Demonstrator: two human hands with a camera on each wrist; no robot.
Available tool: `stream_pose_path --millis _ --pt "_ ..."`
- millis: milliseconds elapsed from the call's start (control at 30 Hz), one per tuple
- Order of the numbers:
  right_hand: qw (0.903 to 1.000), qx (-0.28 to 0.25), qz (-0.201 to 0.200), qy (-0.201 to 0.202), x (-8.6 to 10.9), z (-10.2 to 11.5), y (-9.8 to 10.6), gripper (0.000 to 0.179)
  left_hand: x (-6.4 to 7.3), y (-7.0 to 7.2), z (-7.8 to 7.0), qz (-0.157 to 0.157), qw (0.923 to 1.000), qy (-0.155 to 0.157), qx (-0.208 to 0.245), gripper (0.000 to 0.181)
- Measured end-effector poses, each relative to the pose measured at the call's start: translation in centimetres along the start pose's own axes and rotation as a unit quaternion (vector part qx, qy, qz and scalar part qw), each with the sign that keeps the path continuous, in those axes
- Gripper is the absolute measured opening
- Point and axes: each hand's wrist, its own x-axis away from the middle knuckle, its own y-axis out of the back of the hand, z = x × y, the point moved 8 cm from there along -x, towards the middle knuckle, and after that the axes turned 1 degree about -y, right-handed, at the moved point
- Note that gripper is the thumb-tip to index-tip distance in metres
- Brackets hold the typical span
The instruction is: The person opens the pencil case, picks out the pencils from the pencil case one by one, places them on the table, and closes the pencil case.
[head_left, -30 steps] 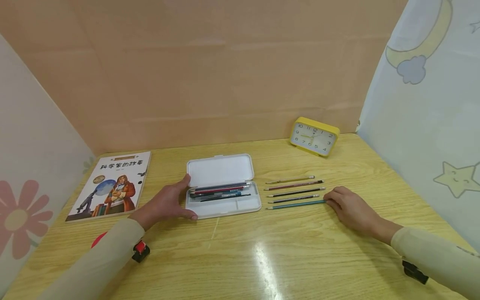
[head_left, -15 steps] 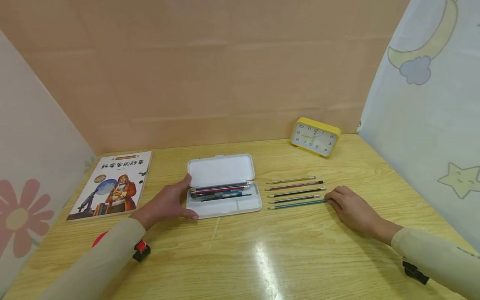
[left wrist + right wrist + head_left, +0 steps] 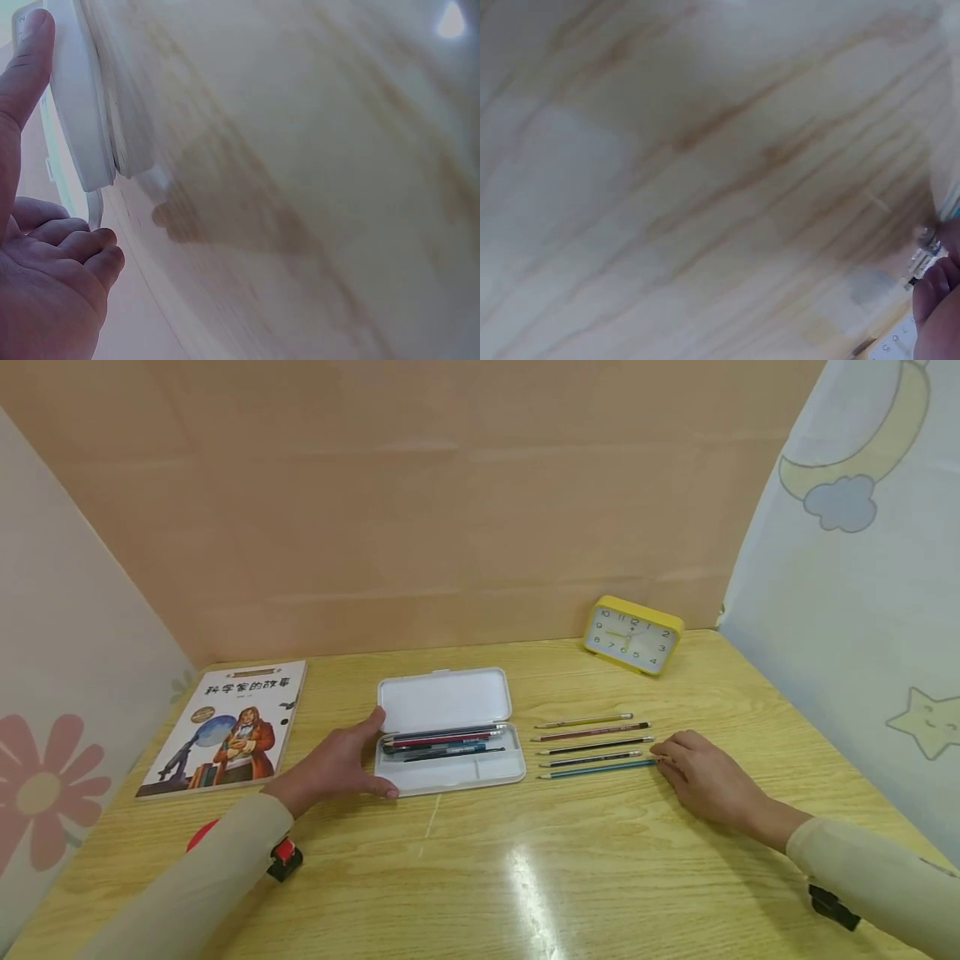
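In the head view a white pencil case point(image 3: 495, 770) lies with its lid raised, several pencils and pens point(image 3: 438, 743) in its rear compartment. My left hand point(image 3: 337, 766) holds its left end, thumb at the front corner and fingers by the lid. The left wrist view shows the thumb point(image 3: 26, 67) along the case wall point(image 3: 79, 112). To the right, several pencils lie roughly parallel, points leftward. My right hand point(image 3: 701, 777) pinches the right end of the nearest one, a teal pencil point(image 3: 600, 768); the right wrist view shows only fingertips point(image 3: 937, 281) at its edge.
A yellow alarm clock point(image 3: 633, 635) leans at the back right. A picture-covered book point(image 3: 225, 727) lies at the left. Part of a red round thing point(image 3: 202, 833) shows beside the left sleeve. Walls close off the table point(image 3: 465, 885) behind and at both sides.
Everything in the head view shifts very slightly to the right together. Both hands keep their places on the case and the teal pencil.
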Motion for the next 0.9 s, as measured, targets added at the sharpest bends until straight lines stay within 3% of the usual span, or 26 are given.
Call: stream_pose_path --millis 433,900 --pt "0.9966 -0.042 -0.046 0.054 -3.8 3.2 0.7 0.027 -0.2 -0.1 0.1 0.004 1.0000 0.006 -0.003 0.125" --pt "0.9913 -0.094 -0.029 0.087 -9.4 8.5 -1.8 0.015 -0.1 -0.2 0.2 0.006 0.9999 0.012 0.001 0.125"
